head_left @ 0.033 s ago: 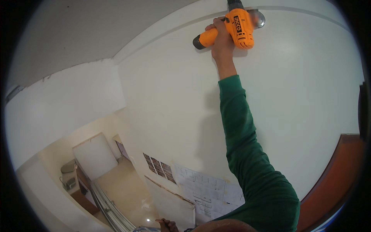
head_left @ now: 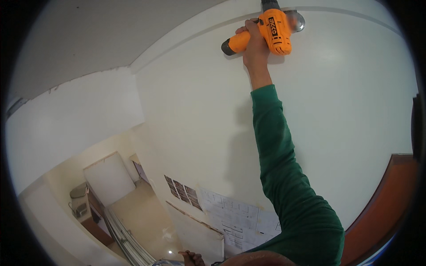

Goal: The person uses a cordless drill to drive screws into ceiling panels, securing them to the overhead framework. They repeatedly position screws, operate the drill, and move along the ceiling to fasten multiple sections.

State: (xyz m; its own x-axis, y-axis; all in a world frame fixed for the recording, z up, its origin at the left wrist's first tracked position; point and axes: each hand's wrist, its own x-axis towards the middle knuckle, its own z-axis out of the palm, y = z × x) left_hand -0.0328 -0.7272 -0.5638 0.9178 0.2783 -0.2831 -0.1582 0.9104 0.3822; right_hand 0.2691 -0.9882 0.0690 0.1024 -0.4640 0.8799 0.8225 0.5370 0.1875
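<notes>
My right hand (head_left: 256, 46) is wrapped round the grip of an orange and black cordless drill (head_left: 277, 33), high against the white wall. The drill's black chuck (head_left: 270, 5) points up and runs out of the top edge, so its tip is hidden. Close beside the drill body is a round silver fitting (head_left: 297, 21), partly covered by it. My right arm, in a green sleeve (head_left: 277, 142), stretches up along the wall. Low at the bottom edge, my left hand (head_left: 191, 258) has its fingers curled; what they hold, if anything, I cannot make out.
Drawing sheets (head_left: 239, 217) and a strip of photos (head_left: 183, 193) are on the wall. Below left, a white board (head_left: 195, 230) leans there, and long metal profiles (head_left: 120, 235) lie beside a desk (head_left: 95, 224). A brown door frame (head_left: 384, 199) stands at right.
</notes>
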